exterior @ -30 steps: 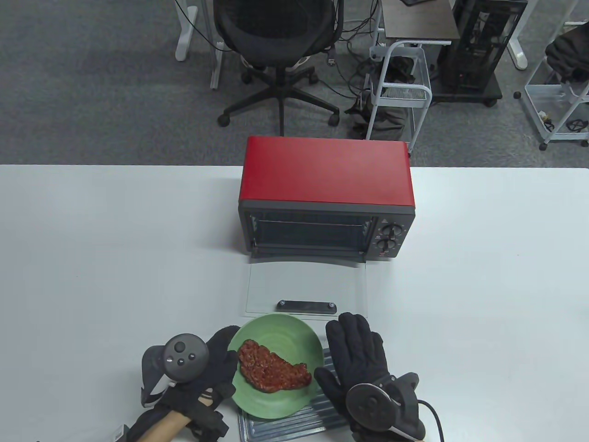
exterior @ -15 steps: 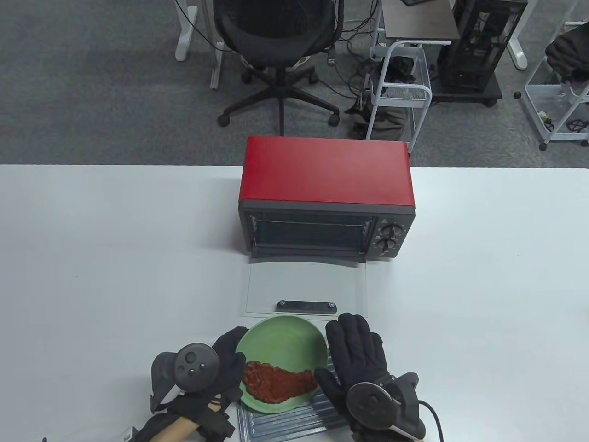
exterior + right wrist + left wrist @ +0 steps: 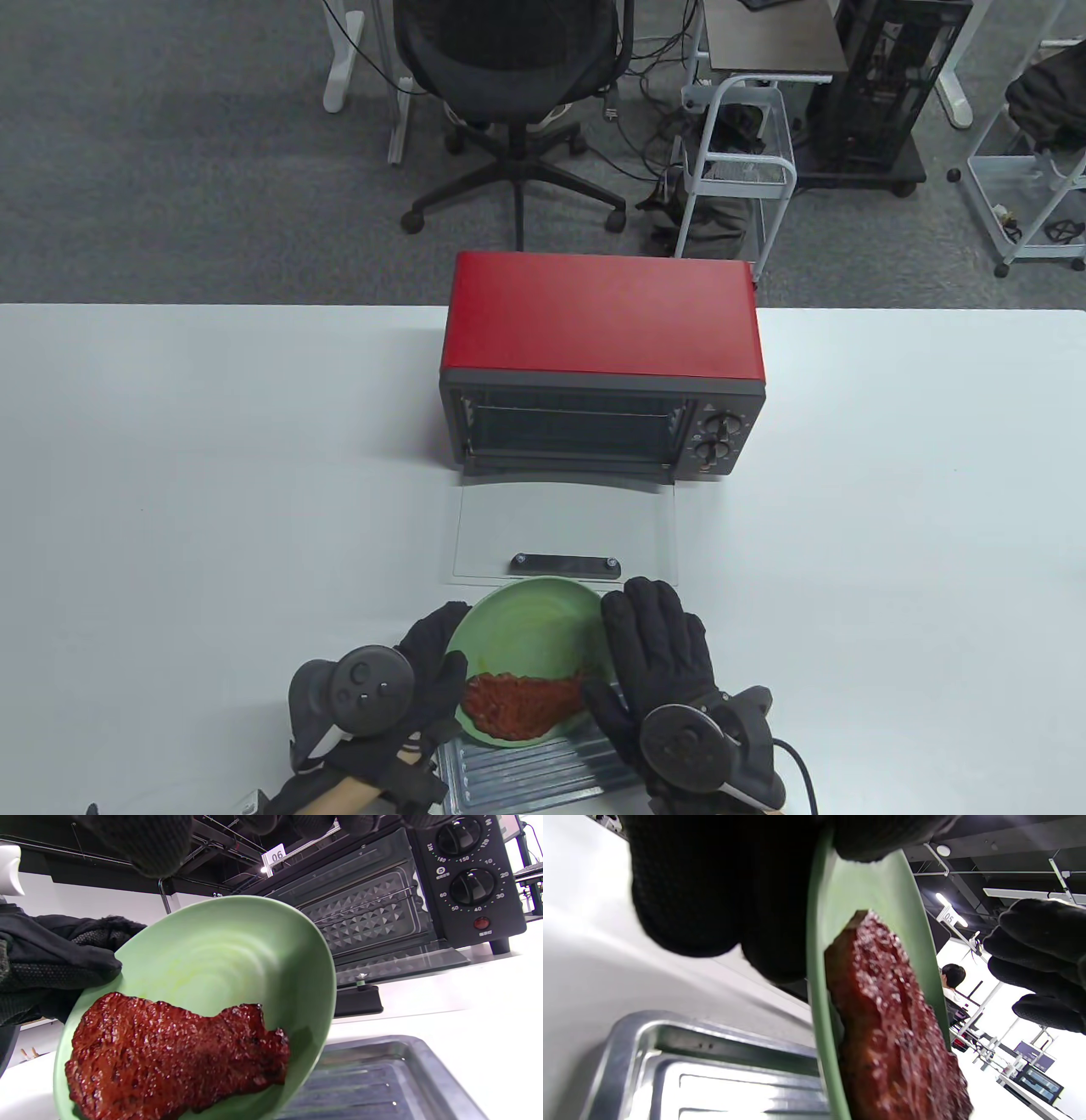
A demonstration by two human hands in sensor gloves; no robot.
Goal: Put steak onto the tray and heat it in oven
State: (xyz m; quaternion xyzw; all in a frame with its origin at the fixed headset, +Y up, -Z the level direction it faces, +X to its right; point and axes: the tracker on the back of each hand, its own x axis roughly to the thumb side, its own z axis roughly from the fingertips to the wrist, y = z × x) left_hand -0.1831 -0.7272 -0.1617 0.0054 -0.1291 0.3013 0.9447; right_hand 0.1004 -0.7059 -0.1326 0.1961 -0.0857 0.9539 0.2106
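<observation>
My left hand (image 3: 433,662) grips the left rim of a green plate (image 3: 530,624), tilted steeply toward me over the metal tray (image 3: 526,768). The reddish-brown steak (image 3: 522,703) has slid to the plate's low near edge. In the left wrist view the plate (image 3: 865,895) stands almost on edge, the steak (image 3: 891,1027) hanging above the tray (image 3: 670,1069). My right hand (image 3: 657,658) is held flat with straight fingers just right of the plate, above the tray's right part. The right wrist view has the steak (image 3: 169,1056), plate (image 3: 220,955) and tray (image 3: 382,1077).
The red oven (image 3: 602,373) stands behind, its glass door (image 3: 564,531) folded down flat on the white table (image 3: 170,509), with the door handle (image 3: 566,563) right beyond the plate. Its knobs (image 3: 466,861) are at the oven's right.
My left hand has tipped the plate more steeply and shifted it slightly right. The steak has slid down to the plate's near edge. My right hand has stayed put.
</observation>
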